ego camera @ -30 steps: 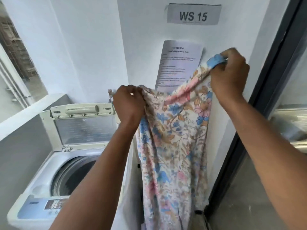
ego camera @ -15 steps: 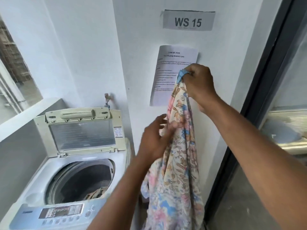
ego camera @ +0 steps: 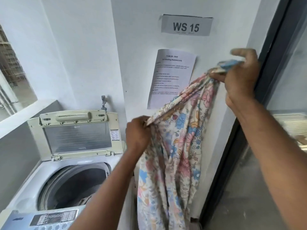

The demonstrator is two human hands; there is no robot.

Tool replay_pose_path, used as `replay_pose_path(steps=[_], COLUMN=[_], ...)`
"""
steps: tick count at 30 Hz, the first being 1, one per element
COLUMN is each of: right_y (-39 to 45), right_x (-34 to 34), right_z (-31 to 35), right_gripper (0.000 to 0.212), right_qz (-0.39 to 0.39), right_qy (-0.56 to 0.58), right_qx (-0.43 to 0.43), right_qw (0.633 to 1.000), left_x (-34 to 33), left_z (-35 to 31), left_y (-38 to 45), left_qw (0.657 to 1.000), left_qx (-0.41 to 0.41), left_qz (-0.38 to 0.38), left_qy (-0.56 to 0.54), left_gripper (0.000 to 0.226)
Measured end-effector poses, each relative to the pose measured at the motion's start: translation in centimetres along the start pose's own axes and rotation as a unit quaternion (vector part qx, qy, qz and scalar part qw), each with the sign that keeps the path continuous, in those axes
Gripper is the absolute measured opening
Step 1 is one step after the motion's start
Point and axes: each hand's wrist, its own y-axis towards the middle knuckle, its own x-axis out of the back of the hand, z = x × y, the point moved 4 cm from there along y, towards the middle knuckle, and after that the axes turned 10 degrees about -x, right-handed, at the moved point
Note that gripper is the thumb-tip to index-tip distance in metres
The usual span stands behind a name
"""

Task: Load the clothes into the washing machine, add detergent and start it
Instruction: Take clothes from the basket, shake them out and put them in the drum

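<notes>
A: Why hold it so high?
B: Right hand (ego camera: 239,77) fingers clamp the floral cloth (ego camera: 174,155) edge up; left hand (ego camera: 137,135) fingers pinch lower, likely gathering it, right of the open washing machine (ego camera: 54,171) drum.

- Right hand (ego camera: 239,80) is raised high at the right, wrist bent; its fingers (ego camera: 240,53) curl closed, pinching gathered fabric at the top.
- Left hand (ego camera: 138,135) sits lower and nearer centre, fisted tight on the same fabric's edge.
- Both forearms are bare, reaching up from the lower frame.
</notes>
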Motion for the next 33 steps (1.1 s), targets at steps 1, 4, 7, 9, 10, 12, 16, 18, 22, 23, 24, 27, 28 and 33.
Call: replay_pose_path(steps=[1,4,7,9,10,12,16,18,22,23,24,27,28,33], right_y=[0.0,-0.8,-2.1,-3.9,-5.1,-7.6,-12.7,-14.8,-15.8,-15.5,-15.0,-13.0,-12.4,-9.6], right_x=[1.3,3.9,4.5,3.8,3.1,1.6,-2.8,-5.2,-8.8,-9.3,-9.5,-9.3,-9.3,-9.0], right_z=[-0.7,-3.4,-7.2,-8.4,-8.7,-8.0,-5.1,-4.7,-5.3,-5.2,-5.0,-4.4,-4.2,-2.4], right_gripper=[0.046,0.045,0.044,0.050,0.058,0.072,0.077,0.077,0.028,0.014,0.014,0.016,0.019,0.019], right_qz=[-0.025,-0.026,0.051,0.123,0.157,0.208,0.310,0.354,0.337,0.327,0.315,0.276,0.270,0.203], right_qy=[-0.055,-0.242,-0.367,-0.445,-0.476,-0.496,-0.347,-0.292,-0.329,-0.337,-0.340,-0.260,-0.194,0.138], right_qx=[0.040,0.076,-0.009,-0.035,-0.043,-0.041,-0.003,-0.030,-0.086,-0.084,-0.070,-0.077,-0.093,-0.265], right_qw=[0.997,0.967,0.929,0.886,0.864,0.842,0.885,0.888,0.878,0.879,0.883,0.922,0.939,0.932], left_x=[1.4,4.9,6.6,7.2,7.3,7.3,7.3,6.8,5.0,4.7,4.5,5.0,4.9,-0.1], left_z=[-0.6,-2.7,-5.8,-7.7,-8.5,-9.8,-13.2,-15.2,-18.6,-18.7,-18.3,-15.3,-13.4,-4.8], left_y=[1.4,5.0,7.4,8.6,9.2,10.2,11.2,11.0,9.4,9.1,8.7,6.6,5.6,-2.1], left_qw=[1.000,0.996,0.990,0.986,0.984,0.981,0.975,0.969,0.956,0.957,0.957,0.944,0.942,0.968], left_qx=[-0.008,-0.037,-0.094,-0.123,-0.134,-0.147,-0.176,-0.196,-0.239,-0.240,-0.245,-0.283,-0.280,-0.141], left_qz=[-0.017,-0.073,-0.099,-0.114,-0.117,-0.126,-0.138,-0.148,-0.124,-0.107,-0.098,-0.109,-0.112,0.018], left_qy=[-0.012,-0.034,-0.027,-0.012,-0.003,0.007,-0.013,-0.039,-0.116,-0.124,-0.122,-0.133,-0.149,-0.206], left_gripper=[0.035,0.050,0.039,0.026,0.021,0.021,0.029,0.023,0.023,0.025,0.027,0.041,0.052,0.113])
